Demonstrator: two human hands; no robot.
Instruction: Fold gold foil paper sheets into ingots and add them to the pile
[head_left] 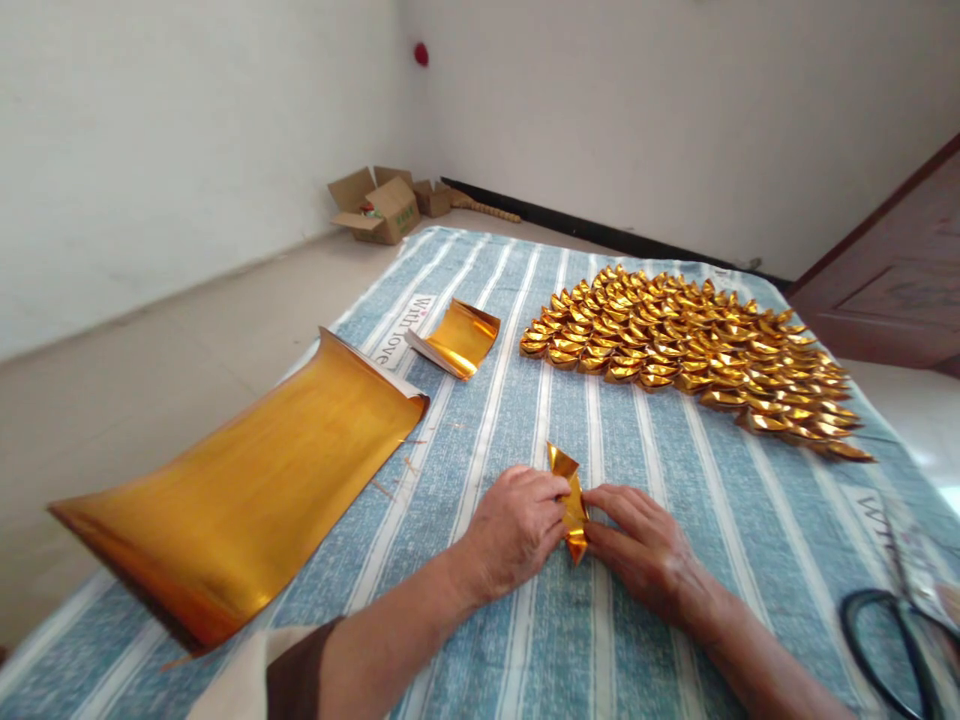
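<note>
I'm pinching a half-folded gold paper piece (573, 500) between my left hand (514, 530) and right hand (645, 550) on the striped cloth (675, 600), with a big batch of finished ingots (690, 350) lying beyond and large foil sheets (247, 490) waiting at left.

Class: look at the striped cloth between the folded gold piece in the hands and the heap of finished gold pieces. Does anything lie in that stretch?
Nothing visible does. The folded gold piece, pinched between left hand and right hand, faces bare striped cloth up to the heap.
</note>
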